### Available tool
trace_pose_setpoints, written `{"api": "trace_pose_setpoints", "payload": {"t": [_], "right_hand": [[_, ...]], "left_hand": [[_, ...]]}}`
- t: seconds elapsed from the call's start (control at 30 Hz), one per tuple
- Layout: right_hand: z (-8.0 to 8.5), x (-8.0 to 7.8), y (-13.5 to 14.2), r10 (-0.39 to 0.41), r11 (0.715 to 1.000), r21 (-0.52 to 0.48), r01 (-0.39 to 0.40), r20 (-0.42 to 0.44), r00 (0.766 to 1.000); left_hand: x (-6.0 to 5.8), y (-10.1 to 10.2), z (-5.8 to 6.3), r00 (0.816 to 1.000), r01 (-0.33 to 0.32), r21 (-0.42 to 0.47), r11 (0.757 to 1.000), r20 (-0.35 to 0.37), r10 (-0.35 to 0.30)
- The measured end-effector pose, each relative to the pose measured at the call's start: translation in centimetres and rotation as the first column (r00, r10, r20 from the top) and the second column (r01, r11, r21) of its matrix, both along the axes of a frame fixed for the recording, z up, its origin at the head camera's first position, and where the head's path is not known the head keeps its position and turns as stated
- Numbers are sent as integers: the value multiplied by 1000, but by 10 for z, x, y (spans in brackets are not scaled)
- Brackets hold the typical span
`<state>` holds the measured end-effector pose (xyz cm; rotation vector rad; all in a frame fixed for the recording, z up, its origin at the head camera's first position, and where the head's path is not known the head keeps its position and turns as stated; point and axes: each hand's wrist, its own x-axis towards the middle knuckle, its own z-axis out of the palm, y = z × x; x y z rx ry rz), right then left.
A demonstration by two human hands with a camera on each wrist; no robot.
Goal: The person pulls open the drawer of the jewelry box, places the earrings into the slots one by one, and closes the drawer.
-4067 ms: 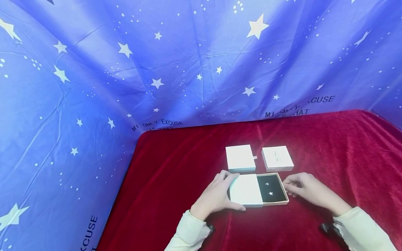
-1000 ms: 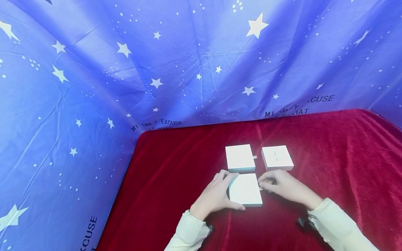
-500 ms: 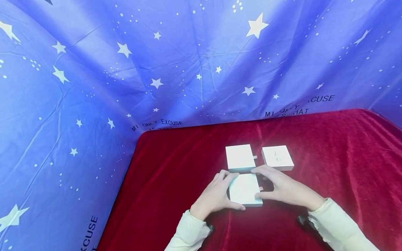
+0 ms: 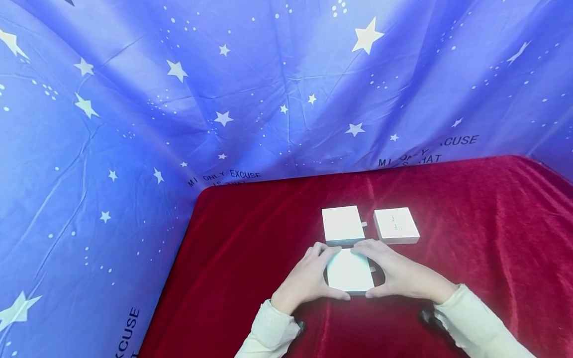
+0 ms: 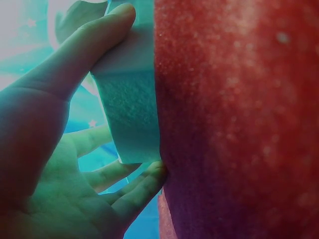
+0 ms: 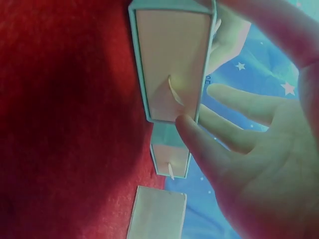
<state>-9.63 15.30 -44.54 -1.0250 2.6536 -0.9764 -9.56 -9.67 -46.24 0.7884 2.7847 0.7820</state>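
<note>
A small white drawer-style gift box [image 4: 350, 274] lies on the red velvet cloth, its drawer pushed in. From its right side sticks a short ribbon tab [image 6: 174, 92]. My left hand [image 4: 309, 276] grips the left end, thumb along the near side and fingers at the far side. In the left wrist view that thumb presses on the box's side [image 5: 132, 114]. My right hand [image 4: 403, 271] holds the right end between its thumb at the near corner and its fingers at the far edge, arching over the tab. The box's contents are hidden.
Just behind lies a second white box [image 4: 342, 223] with a ribbon tab on its right. To its right is another white box [image 4: 396, 224] with small lettering on top. Red velvet [image 4: 250, 233] covers the table, and a blue star-patterned curtain [image 4: 268, 84] hangs behind.
The drawer with two star-shaped pieces on black padding, open earlier, has been slid in by my right hand. That hand then left the tab and moved onto the box's right corners. My left hand stayed put.
</note>
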Motion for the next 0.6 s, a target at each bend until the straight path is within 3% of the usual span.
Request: {"api": "trace_pose_setpoints", "payload": {"t": [0.6], "right_hand": [[-3,3,-2,-22,999,33,22,-22,1000]], "left_hand": [[1,2,2,1000,-7,-3,1000,14,7]]}}
